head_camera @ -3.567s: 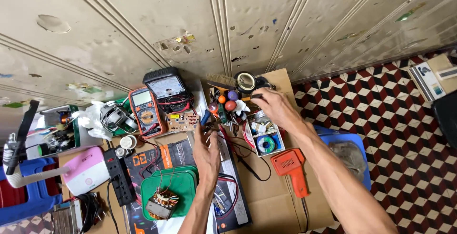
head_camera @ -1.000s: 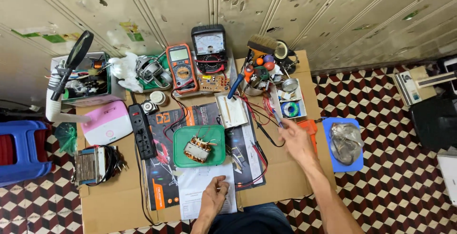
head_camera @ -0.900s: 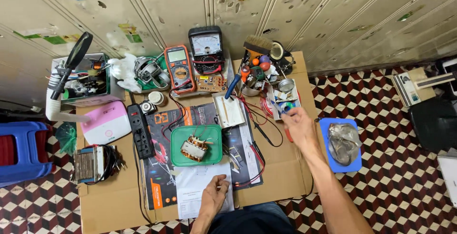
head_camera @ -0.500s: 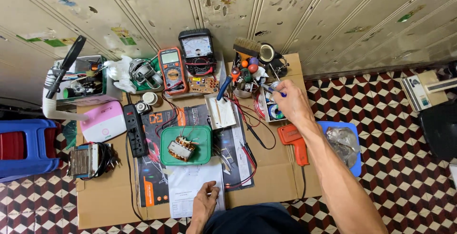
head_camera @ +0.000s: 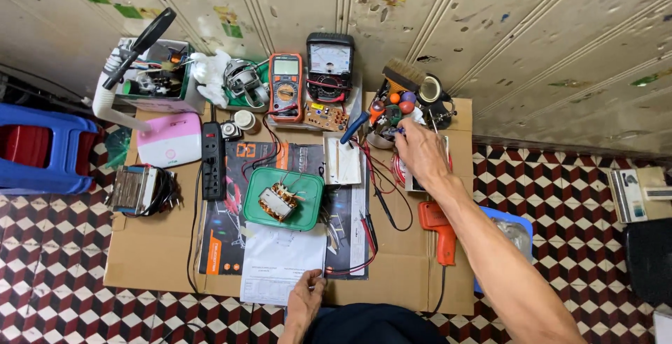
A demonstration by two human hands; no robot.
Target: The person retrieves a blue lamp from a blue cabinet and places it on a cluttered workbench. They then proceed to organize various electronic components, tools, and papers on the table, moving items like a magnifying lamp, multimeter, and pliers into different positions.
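Two hands in view. Right hand [head_camera: 421, 151] reaches into cup of tools [head_camera: 392, 109] at far edge of cardboard sheet [head_camera: 150, 256]; fingertips hidden among coloured handles, grip impossible to judge. Small box under right palm mostly covered. Left hand [head_camera: 304, 300] rests loosely curled, fingertips on white paper [head_camera: 280, 263], holding nothing. Green tray [head_camera: 302, 197] beyond paper holds copper-wound transformer [head_camera: 276, 201]. Orange soldering gun [head_camera: 438, 228] lies beside right forearm.
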